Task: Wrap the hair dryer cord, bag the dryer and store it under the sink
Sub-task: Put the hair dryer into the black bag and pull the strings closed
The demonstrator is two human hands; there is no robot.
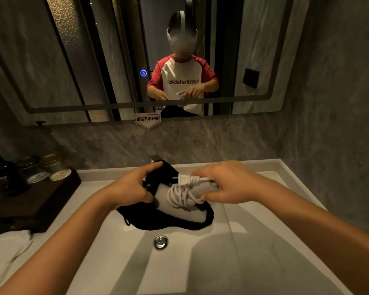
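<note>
Cord wound, bagging under way, storage still to come.

Over the sink (107,241) near its back edge, the right hand (224,184) pinches the plug (184,179) above the coiled cord (182,195) on the dryer (179,207); the left hand (129,188), fingers curled, grips the black bag (168,223).

Grey marbled stone walls (332,86) enclose a white sink basin (254,241) with a chrome drain (160,242), under dim warm light. A dark-framed mirror (77,60) hangs above its back edge. At the counter's left edge, a dark wooden tray (36,201) carries jars (33,170).
</note>
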